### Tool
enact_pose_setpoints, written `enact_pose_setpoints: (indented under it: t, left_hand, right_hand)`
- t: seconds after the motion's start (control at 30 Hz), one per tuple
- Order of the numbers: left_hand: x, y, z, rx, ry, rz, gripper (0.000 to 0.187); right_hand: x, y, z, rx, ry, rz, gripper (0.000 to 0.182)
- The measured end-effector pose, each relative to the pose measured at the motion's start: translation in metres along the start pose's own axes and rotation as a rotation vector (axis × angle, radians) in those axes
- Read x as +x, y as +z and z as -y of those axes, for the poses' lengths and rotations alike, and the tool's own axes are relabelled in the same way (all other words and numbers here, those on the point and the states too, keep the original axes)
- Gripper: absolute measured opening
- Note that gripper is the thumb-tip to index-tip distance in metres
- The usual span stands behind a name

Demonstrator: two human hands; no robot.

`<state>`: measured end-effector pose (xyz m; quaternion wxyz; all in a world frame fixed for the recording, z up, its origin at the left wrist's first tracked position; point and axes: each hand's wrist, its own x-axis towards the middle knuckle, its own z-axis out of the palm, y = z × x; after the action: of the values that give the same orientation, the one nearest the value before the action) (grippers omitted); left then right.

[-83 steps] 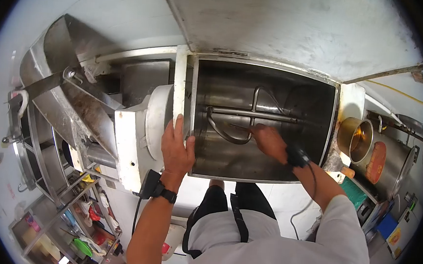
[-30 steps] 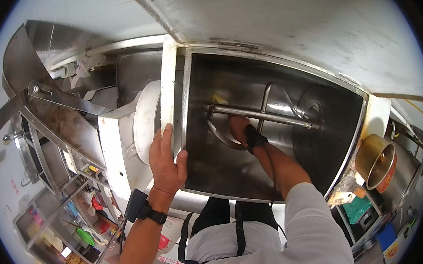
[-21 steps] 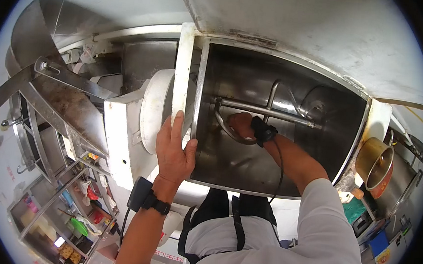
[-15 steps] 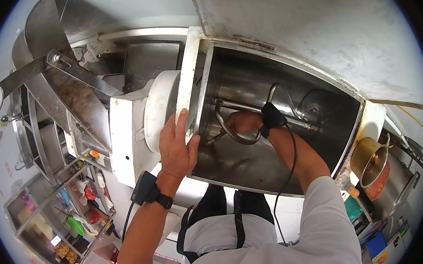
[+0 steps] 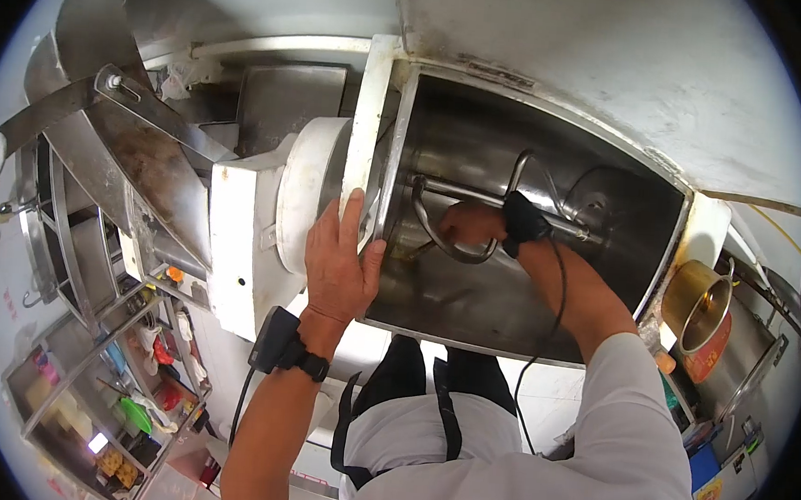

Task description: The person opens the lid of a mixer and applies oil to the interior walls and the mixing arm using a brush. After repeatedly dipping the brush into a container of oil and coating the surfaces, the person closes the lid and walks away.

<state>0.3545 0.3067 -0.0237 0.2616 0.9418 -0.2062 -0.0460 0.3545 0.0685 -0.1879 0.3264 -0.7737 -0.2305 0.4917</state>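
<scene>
My right hand [image 5: 473,223] reaches down into a deep stainless steel mixer tub [image 5: 507,318], its fingers curled beside the looped metal mixing bar [image 5: 463,257]. A short, thin piece pokes out below the fingers toward the tub's left side; I cannot tell what it is. The bar's straight shaft [image 5: 460,192] runs across the tub above this hand. My left hand [image 5: 339,269] lies open on the white machine frame [image 5: 364,136] at the tub's left edge, fingers stretched out and thumb apart. Both wrists carry black strapped devices with cables.
Left of the tub stands a white round housing [image 5: 307,197], with a bent metal chute [image 5: 137,162] beyond it. A brass-coloured pot [image 5: 697,303] is at the right end. Shelves with mixed items [image 5: 121,398] are at lower left. A pale panel [image 5: 608,69] rises behind the tub.
My right hand has shifted slightly right inside the tub, and the thin piece below its fingers has moved with it. My left hand stays on the frame. The view has tilted a little.
</scene>
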Motion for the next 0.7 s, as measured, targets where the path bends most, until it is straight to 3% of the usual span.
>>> enact_pose_setpoints:
  t: [0.07, 0.1, 0.2, 0.33, 0.4, 0.47, 0.53, 0.57, 0.63, 0.7]
  left_hand:
    - [0.001, -0.001, 0.000, -0.019, 0.006, -0.003, 0.059]
    - [0.000, -0.001, -0.001, -0.037, -0.002, 0.003, 0.059]
    - [-0.001, 0.000, 0.000, -0.009, -0.003, -0.002, 0.059]
    - [0.000, -0.005, -0.005, 0.017, -0.027, 0.000, 0.055]
    - [0.001, -0.004, -0.003, 0.015, -0.006, -0.017, 0.055]
    - [-0.001, -0.002, -0.002, -0.013, -0.019, -0.003, 0.057]
    - [0.001, -0.002, 0.000, -0.037, -0.028, 0.005, 0.059]
    - [0.002, -0.003, -0.002, -0.008, -0.012, -0.010, 0.057]
    - [0.001, -0.003, -0.004, 0.015, 0.006, -0.020, 0.055]
    - [0.002, -0.004, -0.003, 0.016, 0.008, -0.026, 0.055]
  right_hand:
    - [-0.031, -0.017, 0.005, 0.127, -0.113, -0.116, 0.029]
    - [-0.044, -0.009, 0.001, 0.024, -0.068, -0.354, 0.030]
    - [-0.097, -0.021, 0.019, 0.058, 0.126, -0.478, 0.034]
    - [-0.149, -0.026, 0.085, 0.131, 0.111, -0.419, 0.034]
    - [-0.132, -0.006, 0.095, 0.058, -0.058, -0.305, 0.034]
    - [-0.090, 0.027, 0.095, -0.060, 0.018, -0.258, 0.021]
    - [-0.058, 0.048, 0.096, -0.170, -0.063, -0.380, 0.018]
    - [-0.041, 0.059, 0.094, -0.167, -0.062, -0.378, 0.018]
    - [-0.019, 0.067, 0.091, 0.008, 0.144, -0.330, 0.018]
    - [-0.022, 0.059, 0.087, -0.087, 0.130, -0.276, 0.018]
